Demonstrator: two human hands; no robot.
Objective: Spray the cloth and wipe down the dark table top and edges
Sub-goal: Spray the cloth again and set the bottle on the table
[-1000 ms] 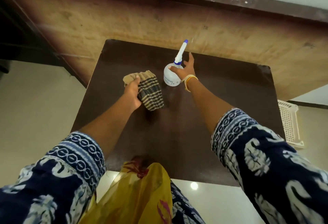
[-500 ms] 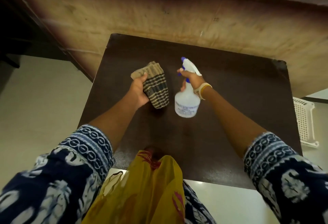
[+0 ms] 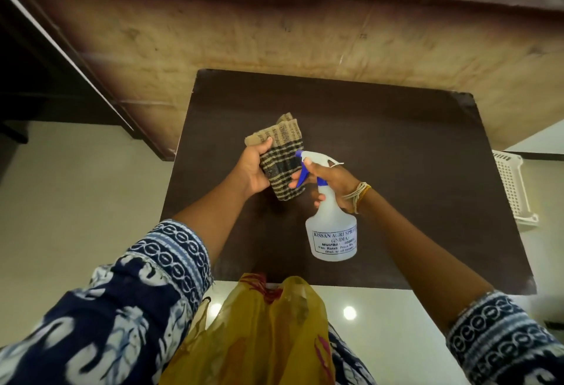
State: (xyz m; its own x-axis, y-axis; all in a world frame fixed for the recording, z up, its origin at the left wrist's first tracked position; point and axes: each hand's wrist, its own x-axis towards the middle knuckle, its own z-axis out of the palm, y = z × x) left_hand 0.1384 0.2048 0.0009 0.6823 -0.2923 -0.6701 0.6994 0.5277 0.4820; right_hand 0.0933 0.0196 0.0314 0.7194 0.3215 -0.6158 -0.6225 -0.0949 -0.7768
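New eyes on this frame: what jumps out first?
The white spray bottle with its blue trigger, held by the right hand over the middle of the dark table top, nozzle aimed at the cloth. Just left of it, the left hand grips that striped, folded cloth. At the bottom edge, bold blue-and-white patterned sleeves frame the view.

Folded tan-and-black checked cloth held above dark brown surface. White spray bottle, blue trigger and nozzle, upright, nozzle just beside my cloth.
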